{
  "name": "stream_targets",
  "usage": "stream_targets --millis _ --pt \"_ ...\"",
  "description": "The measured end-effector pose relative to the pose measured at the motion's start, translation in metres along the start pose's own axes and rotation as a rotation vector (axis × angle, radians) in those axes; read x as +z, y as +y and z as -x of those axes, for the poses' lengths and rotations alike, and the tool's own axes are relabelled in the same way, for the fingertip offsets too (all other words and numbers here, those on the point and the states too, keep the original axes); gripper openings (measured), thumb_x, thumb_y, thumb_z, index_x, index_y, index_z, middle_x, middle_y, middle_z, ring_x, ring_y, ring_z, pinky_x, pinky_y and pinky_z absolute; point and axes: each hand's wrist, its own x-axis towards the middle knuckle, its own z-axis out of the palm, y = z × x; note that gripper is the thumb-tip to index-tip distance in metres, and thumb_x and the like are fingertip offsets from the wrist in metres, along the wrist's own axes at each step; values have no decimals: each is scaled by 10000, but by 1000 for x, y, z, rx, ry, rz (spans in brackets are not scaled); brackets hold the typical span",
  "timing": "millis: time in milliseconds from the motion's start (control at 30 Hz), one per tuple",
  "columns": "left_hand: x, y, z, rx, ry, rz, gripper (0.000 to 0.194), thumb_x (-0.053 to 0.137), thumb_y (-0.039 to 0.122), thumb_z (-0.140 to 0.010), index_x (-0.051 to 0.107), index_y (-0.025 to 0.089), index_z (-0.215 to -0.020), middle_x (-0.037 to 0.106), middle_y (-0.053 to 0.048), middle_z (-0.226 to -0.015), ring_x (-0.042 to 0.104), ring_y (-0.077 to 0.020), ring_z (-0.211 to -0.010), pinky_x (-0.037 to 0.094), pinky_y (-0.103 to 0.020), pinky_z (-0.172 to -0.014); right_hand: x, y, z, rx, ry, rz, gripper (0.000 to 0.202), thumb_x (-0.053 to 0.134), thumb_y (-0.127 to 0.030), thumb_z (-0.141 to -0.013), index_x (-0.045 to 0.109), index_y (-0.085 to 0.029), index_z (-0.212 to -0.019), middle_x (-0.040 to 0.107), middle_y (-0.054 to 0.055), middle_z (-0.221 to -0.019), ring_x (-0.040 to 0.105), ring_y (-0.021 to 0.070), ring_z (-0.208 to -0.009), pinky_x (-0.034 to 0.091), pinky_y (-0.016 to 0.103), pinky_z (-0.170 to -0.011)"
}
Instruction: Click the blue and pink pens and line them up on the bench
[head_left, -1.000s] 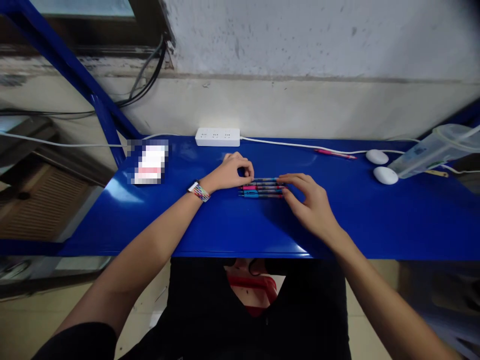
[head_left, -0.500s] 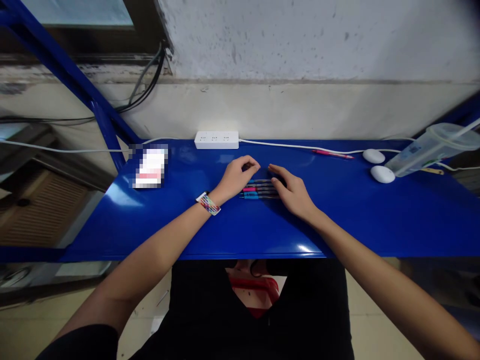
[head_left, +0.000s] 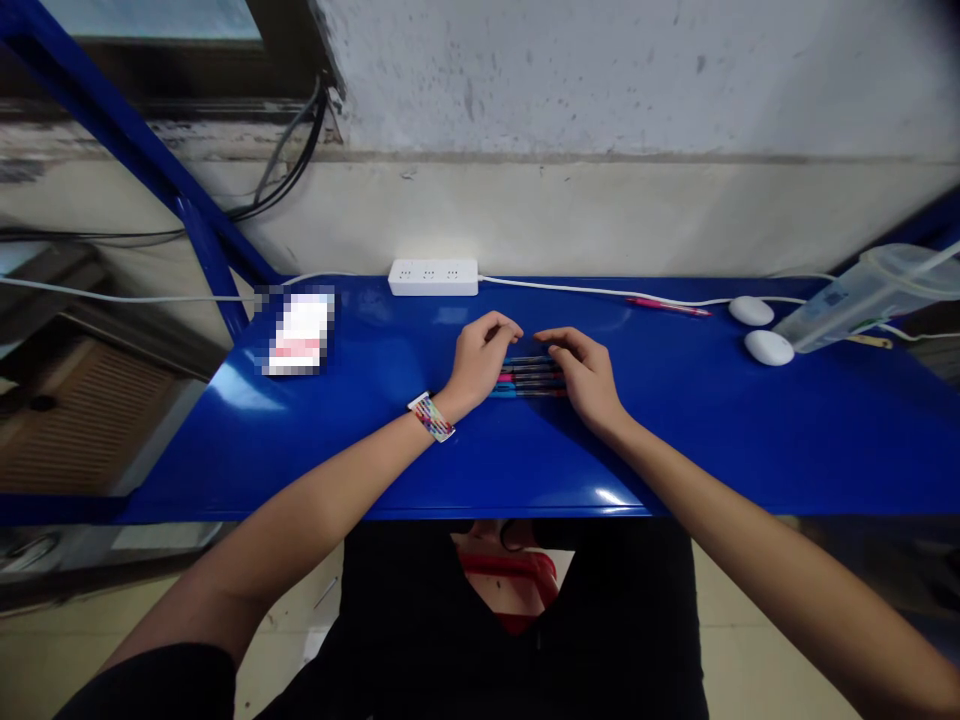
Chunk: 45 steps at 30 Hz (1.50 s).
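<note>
Several pens (head_left: 534, 378) lie side by side in a row on the blue tabletop (head_left: 480, 470), with blue and pink parts showing. At their left ends is my left hand (head_left: 480, 362), with a patterned band on the wrist. Its fingers are curled and the thumb tip comes close to the forefinger; whatever may be between them is hidden. My right hand (head_left: 590, 378) curves around the right ends of the pens, its thumb apart from the forefinger. The palms face each other and cover both ends of the row.
Behind my hands a white power strip (head_left: 433, 278) sits against the wall. A pink pen (head_left: 667, 306) lies by its cable. At right are two white rounded objects (head_left: 769, 348) and a tilted clear plastic cup (head_left: 840, 298). A blurred-out white item (head_left: 301, 335) lies at left.
My left hand has moved slightly right, covering more of the pens' left ends. The right hand has shifted a little right, and the pens appear farther right.
</note>
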Motion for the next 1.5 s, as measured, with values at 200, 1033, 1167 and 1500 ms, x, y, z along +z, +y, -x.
stream_targets --millis 200,1033,1167,1500 --pt "-1 -3 -2 -9 -1 36 242 616 139 -976 744 225 -790 739 -13 -804 681 -182 -822 529 -342 -822 0 -3 4 -75 -40 163 259 596 -277 -946 828 -253 -1061 856 77 -1166 737 332 -1155 544 547 -1081" --pt "-31 12 -13 144 -208 -17 251 626 302 -1051 743 234 -840 779 -51 -908 721 -206 -907 573 -378 -910 -30 -21 24 -500 -382 302 64 758 -284 -994 791 -306 -1044 806 70 -1357 618 383 -1462 502 648 -1223" --pt "-37 20 -13 263 -297 -63 335 625 408 -1079 762 240 -823 784 -62 -904 720 -213 -888 559 -394 -917 -33 -18 15 -414 -162 341 136 688 -349 -1070 794 -277 -1112 813 82 -1034 753 308 -1031 601 492 -945" --pt "-38 8 -21 213 -136 -246 223 703 386 -1043 736 262 -861 771 -34 -834 709 -214 -821 533 -389 -823 -39 -17 -53 -109 -141 208 250 822 -475 -951 870 -231 -926 638 -3 -648 537 163 -614 404 326 -605"
